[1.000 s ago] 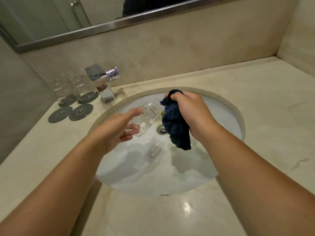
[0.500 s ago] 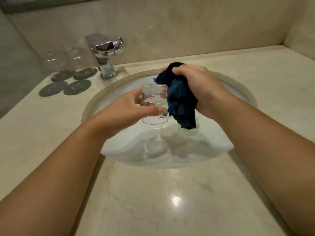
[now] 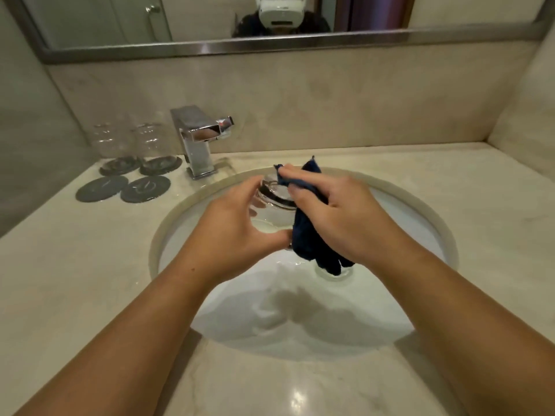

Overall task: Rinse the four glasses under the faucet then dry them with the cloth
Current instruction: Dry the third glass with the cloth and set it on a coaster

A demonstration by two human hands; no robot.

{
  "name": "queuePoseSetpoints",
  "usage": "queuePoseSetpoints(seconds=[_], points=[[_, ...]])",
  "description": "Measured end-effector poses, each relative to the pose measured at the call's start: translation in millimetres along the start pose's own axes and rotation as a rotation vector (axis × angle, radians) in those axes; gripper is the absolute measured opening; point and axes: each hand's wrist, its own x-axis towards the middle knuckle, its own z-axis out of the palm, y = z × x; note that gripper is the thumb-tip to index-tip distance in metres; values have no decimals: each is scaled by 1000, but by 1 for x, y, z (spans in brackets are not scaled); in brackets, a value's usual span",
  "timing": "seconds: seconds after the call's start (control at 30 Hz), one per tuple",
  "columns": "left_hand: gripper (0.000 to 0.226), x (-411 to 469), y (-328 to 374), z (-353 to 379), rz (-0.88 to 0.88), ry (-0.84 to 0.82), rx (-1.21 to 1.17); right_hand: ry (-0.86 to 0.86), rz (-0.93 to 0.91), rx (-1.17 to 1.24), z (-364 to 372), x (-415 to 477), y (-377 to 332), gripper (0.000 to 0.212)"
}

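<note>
Over the sink (image 3: pixel 444 232): our left hand (image 3: pixel 237 232) grasps a clear glass (image 3: pixel 274 205) around its body, held above the basin. Our right hand (image 3: pixel 339 214) is clenched on the dark blue cloth (image 3: pixel 306 235), its fingertips (image 3: pixel 292 172) pressing a cloth corner to the glass rim. We judge this the drying step for this glass.

Two more glasses (image 3: pixel 129 139) stand on dark coasters (image 3: pixel 141 165) on the bench (image 3: pixel 75 265), left of the faucet (image 3: pixel 201 139); two coasters (image 3: pixel 123 187) nearer us are bare. A fourth glass we cannot find. No water seems to run from the spout.

Risks, as we judge them: a wet glass held only by fingertips and thumb could slip when the cloth pushes or twists against it, and drop into the hard basin. The cloth's hanging tail sits low toward the drain and may soak up water, then smear instead of dry.

Against half a second ago: the cloth was beside the glass, bunched; now a corner is up at the rim. Our view has also tipped up, showing the mirror (image 3: pixel 270 46).
</note>
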Motion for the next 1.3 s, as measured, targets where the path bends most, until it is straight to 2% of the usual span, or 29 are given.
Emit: queuePoseSetpoints(seconds=[0.27,0.37,0.6,0.73,0.9,1.07,1.2,1.3], points=[[63,2,-4,4,58,63,71,-48,-203,-159,15,-6,-9,36],[64,2,-1,3,73,114,112,-11,-156,-99,14,-3,-8,43],[78,0,2,2,97,138,179,14,13,45,10,-2,-8,41],[79,-1,2,3,105,174,170,31,97,130,10,-1,-9,37],[83,2,0,0,113,177,128,60,179,360,9,4,-3,28],[67,0,9,-4,72,167,-5,63,251,553,7,8,2,35],[52,-2,14,-6,-57,122,-243,18,278,448,7,6,2,43],[43,0,10,-8,-143,129,-347,-26,247,328,10,3,1,38]])
